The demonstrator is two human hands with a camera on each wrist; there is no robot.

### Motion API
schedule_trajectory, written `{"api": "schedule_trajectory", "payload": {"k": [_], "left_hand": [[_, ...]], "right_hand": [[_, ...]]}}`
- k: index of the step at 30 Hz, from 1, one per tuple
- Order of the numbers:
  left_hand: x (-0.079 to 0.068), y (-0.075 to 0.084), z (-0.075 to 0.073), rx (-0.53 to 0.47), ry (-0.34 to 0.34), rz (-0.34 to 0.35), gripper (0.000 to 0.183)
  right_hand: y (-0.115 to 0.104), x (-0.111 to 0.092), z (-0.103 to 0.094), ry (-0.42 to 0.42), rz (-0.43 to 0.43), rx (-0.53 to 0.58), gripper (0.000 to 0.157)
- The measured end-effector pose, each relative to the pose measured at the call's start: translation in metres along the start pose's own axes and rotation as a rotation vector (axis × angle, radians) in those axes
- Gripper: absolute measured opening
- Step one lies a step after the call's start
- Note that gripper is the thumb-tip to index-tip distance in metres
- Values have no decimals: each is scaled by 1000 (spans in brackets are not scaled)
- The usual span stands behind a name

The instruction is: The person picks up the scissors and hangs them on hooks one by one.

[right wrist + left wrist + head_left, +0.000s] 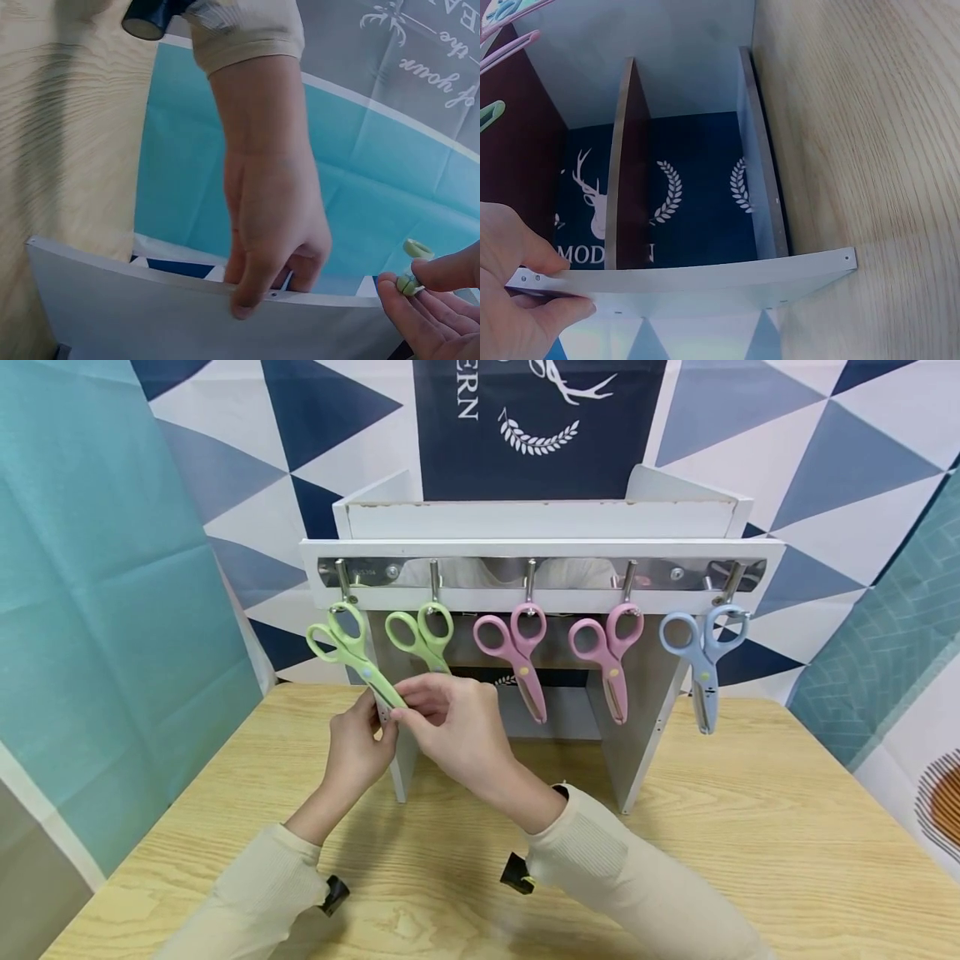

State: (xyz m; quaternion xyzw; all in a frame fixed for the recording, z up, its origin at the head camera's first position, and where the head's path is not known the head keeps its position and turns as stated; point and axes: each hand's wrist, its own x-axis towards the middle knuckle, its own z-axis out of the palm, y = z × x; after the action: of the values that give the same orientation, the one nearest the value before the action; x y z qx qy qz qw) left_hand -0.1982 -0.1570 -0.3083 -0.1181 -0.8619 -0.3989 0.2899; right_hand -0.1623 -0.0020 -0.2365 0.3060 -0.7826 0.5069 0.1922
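My right hand (461, 722) pinches the blade end of the leftmost green scissors (365, 670), whose handle loop is on the first hook. The scissors slant down to the right, tips at my fingers. My left hand (358, 747) is just below and left of them, by the white stand's left side panel (405, 768). In the left wrist view, that hand's thumb and fingers grip the panel's edge (705, 279). A second pair of green scissors (422, 642) hangs on the neighbouring hook, its blades hidden behind my right hand.
Two pink scissors (522, 662) and blue scissors (703, 667) hang to the right on the metal hook strip (480, 575). The white stand rests on a wooden table (750, 843). Patterned cloth (345, 435) stands behind, with teal cloth (112, 568) at the left.
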Motion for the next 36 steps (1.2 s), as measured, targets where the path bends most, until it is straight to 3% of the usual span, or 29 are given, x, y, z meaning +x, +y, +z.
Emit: {"api": "schedule_trajectory", "payload": {"k": [6,13,18,21,28,31,36], "left_hand": [[0,-1,2,0,6,2,17],[-2,-1,3,92,35,46,16],[0,1,2,35,15,16,21],[1,2,2,9,3,12,19],[-1,2,2,70,12,21,6],[0,0,0,44,-15,3,7],[3,-6,-7,-33,-100,-22,28]], "right_hand": [[9,-11,-3,-9,41,-19,16],[18,-25,-7,20,37,-30,12],[21,-37,-13,19,49,-27,11],[23,-43,-19,1,73,-35,12],[36,-62,-38,-97,135,-86,13],[43,-70,-48,-136,146,-124,13],[56,-82,-64,-178,125,-226,16]]}}
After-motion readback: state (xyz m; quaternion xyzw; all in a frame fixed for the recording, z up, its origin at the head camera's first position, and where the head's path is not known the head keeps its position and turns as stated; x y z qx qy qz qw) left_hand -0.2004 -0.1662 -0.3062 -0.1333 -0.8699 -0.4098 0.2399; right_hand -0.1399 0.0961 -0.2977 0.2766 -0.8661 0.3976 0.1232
